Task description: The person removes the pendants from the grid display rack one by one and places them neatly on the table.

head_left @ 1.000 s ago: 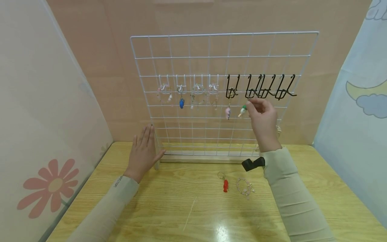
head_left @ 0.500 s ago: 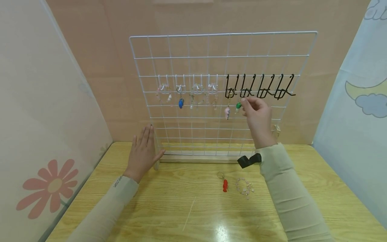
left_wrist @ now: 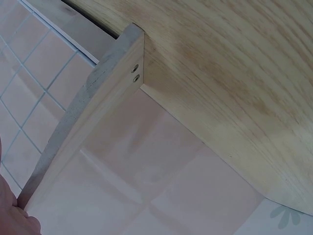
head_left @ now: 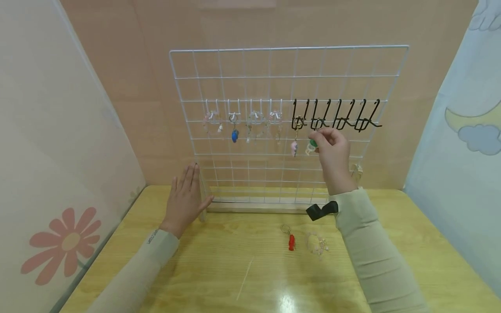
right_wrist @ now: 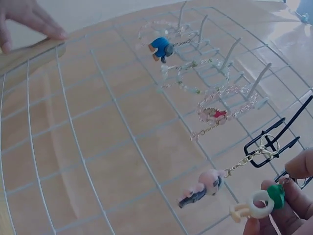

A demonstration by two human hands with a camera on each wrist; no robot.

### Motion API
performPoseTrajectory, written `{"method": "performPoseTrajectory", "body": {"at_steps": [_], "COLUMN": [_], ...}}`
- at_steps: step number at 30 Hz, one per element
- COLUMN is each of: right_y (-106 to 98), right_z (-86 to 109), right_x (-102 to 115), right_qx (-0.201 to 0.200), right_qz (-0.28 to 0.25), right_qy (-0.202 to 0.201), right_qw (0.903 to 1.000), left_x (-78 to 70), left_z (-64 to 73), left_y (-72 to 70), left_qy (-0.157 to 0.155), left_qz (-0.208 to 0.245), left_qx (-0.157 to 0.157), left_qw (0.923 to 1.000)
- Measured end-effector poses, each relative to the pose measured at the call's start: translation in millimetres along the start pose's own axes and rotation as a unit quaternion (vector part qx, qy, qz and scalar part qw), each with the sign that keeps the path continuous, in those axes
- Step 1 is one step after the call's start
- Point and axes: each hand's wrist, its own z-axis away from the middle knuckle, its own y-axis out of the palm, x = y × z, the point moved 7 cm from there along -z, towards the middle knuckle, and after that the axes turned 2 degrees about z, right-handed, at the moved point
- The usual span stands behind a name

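My right hand (head_left: pixel 334 158) pinches a keychain (head_left: pixel 311 148) with a green and white figure, just beneath the second black hook (head_left: pixel 315 114) from the left. In the right wrist view the figure (right_wrist: pixel 260 204) hangs at the fingertips; the fingers partly hide its ring, so whether it sits on the hook is hard to tell. Beside it a pink figure keychain (head_left: pixel 294 148) hangs from the first black hook (head_left: pixel 294 112). Fingers extended, my left hand (head_left: pixel 185 198) rests against the wooden side post (left_wrist: pixel 93 98) of the white wire grid rack (head_left: pixel 270 77).
White hooks on the left carry bead bracelets and a blue figure keychain (head_left: pixel 235 136). Two more black hooks are at the right. On the table (head_left: pixel 219 261) lie a red figure keychain (head_left: pixel 291 242) and a beaded bracelet (head_left: pixel 318 244).
My right hand has shifted slightly left with the keychain. The second black hook has slid left, away from the third one. My left hand has stayed in place.
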Motion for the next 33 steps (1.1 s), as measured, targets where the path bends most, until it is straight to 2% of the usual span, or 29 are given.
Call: {"method": "performPoseTrajectory", "body": {"at_steps": [4, 9, 17, 25, 33], "right_y": [4, 3, 0, 0, -4], "right_z": [5.9, 13.1, 22.4, 25.9, 28.6], "right_x": [1, 3, 5, 13, 22], "right_qx": [0.034, 0.038, 0.01, -0.003, -0.015], "right_qz": [-0.08, -0.114, -0.105, -0.065, -0.081], "right_qy": [0.001, -0.001, -0.027, -0.072, -0.084], "right_qw": [0.9962, 0.9928, 0.9941, 0.9953, 0.993], "left_x": [-0.1, -0.4, -1.0, -2.8, -1.8], "left_z": [0.7, 0.7, 2.6, 4.0, 2.9], "left_y": [0.6, -1.8, -0.7, -2.7, -1.1], "left_qy": [-0.001, -0.003, 0.0, 0.004, 0.006], "left_qz": [0.001, 0.007, 0.001, -0.007, 0.004], "left_qx": [0.0, 0.0, -0.001, -0.016, -0.022], "left_qw": [1.0, 1.0, 1.0, 0.9998, 0.9997]}}
